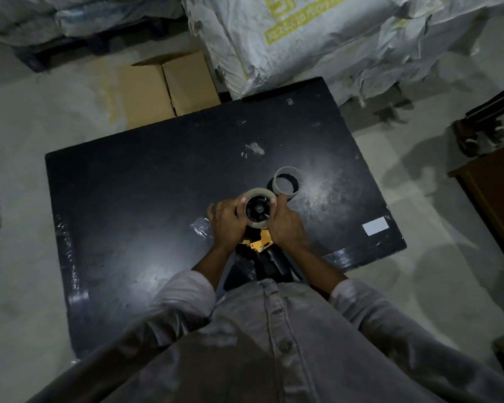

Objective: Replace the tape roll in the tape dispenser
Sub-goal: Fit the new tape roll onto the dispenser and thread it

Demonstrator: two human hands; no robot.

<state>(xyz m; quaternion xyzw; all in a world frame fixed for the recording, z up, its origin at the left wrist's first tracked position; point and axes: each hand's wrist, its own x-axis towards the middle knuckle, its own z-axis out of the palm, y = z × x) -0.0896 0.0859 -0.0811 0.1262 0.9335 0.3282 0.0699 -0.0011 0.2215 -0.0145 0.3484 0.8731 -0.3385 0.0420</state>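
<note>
Step in hand: seating the new tape roll [258,192] on the black hub of the tape dispenser [261,242]; it looks to be on the hub, though how deep is a judgement.
Left hand [226,219]: fingers curled on the roll's left edge, gripping it.
Right hand [287,225]: fingers curled on the roll's right edge, gripping it too.
Where the roll is: centre of the frame, between the 2 hands, above the black table [128,199].
Empty core [277,184]: lies on the table just up and right of the hands, apart from the dispenser, so the old roll seems to be out.
Next move calls for: pressing the roll square and fully home, then finding the free end and leading it toward the cutter.
Hidden: the dispenser's handle and blade end sit low under the wrists in shadow.
Hard to make out: the tape's loose end and winding direction; the dim light blurs both.
</note>
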